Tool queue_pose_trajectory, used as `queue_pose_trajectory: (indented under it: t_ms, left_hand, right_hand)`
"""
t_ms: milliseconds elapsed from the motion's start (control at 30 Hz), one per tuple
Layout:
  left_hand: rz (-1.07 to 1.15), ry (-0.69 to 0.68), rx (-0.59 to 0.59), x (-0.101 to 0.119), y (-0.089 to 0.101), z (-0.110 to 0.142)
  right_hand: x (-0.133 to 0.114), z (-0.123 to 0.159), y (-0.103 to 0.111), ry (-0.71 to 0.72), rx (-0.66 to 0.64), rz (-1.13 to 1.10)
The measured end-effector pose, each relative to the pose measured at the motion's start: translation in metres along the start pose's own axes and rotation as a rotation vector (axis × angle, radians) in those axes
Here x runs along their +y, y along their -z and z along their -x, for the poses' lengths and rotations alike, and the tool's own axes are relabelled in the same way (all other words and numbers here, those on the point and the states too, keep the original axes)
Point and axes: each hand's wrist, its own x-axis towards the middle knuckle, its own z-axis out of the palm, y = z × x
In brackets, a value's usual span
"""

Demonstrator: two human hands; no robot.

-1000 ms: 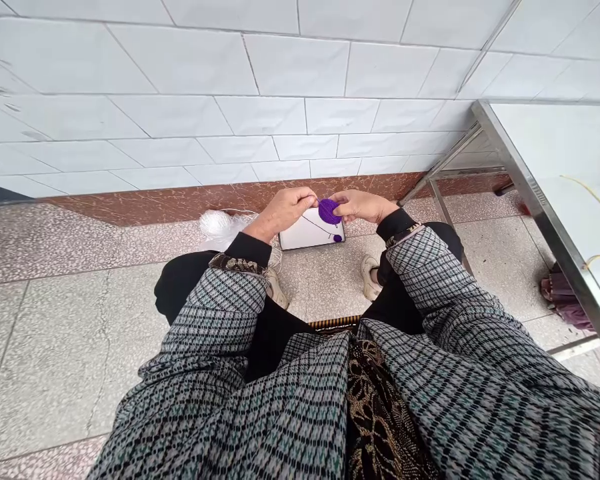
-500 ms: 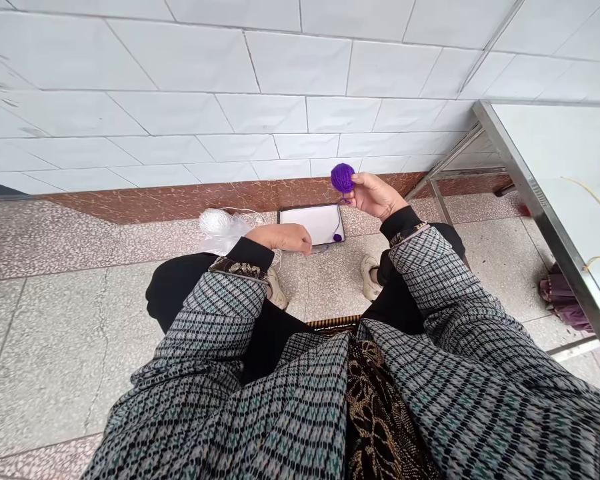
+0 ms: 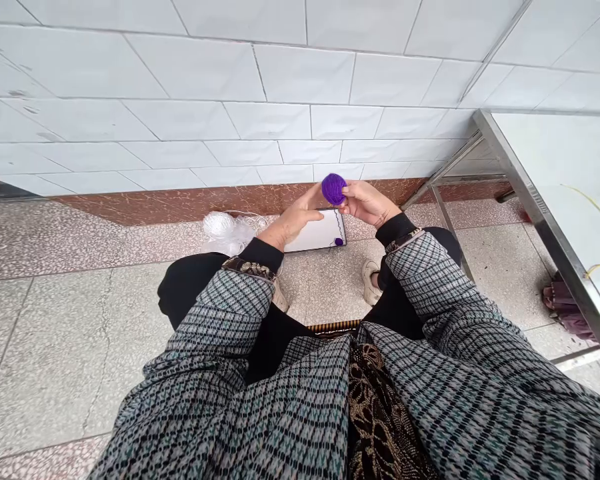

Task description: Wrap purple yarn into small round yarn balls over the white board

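A ball of purple yarn is held up before me by my right hand, whose fingers and thumb close on its right side. My left hand is at the ball's left side, thumb spread away from the stretched fingers. Its fingertips reach the ball's edge; whether they press on it I cannot tell. A strand of yarn hangs from the ball toward a smaller purple bundle in the right front corner of a shallow white tray with a dark rim, on the floor below.
White yarn in clear plastic lies on the floor left of the tray. A tiled wall rises just ahead. To the right stands a metal-framed table with a yellow cord on it. Dark purple fabric lies beneath the table.
My left hand has risen from low over the tray to the ball, its fingers opening out. My right hand and the ball have shifted slightly left and down.
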Motion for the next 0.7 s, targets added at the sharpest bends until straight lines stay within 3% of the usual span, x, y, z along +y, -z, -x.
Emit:
queue_pose_trajectory:
  t_ms: [100, 167, 233, 333, 433, 533, 633, 700]
  left_hand:
    - [0.231, 0.092, 0.008, 0.016, -0.025, -0.001]
    - [0.193, 0.218, 0.003, 0.023, -0.031, 0.003]
    - [0.0, 0.252, 0.032, 0.027, -0.029, 0.009]
    - [-0.411, 0.116, 0.07, 0.035, -0.019, 0.019]
    - [-0.655, 0.019, 0.072, 0.046, -0.01, 0.025]
    - [-0.703, 0.024, 0.131, 0.059, 0.001, 0.024]
    - [-0.579, 0.08, 0.183, 0.069, 0.016, 0.021]
    - [-0.39, 0.164, 0.134, 0.07, 0.024, 0.023]
  right_hand:
    - [-0.001, -0.004, -0.003, 0.0, 0.025, 0.019]
    - [-0.004, -0.006, -0.002, 0.015, 0.076, 0.022]
    - [-0.006, -0.008, 0.001, 0.031, 0.178, 0.035]
    - [-0.006, -0.012, 0.002, 0.025, 0.333, 0.114]
    - [-0.002, -0.016, 0.0, -0.002, 0.392, 0.272]
    - [0.002, -0.017, -0.002, -0.03, 0.253, 0.447]
    - [0.004, -0.008, -0.003, -0.083, -0.062, 0.531]
    - [0.004, 0.003, -0.005, -0.103, -0.237, 0.475]
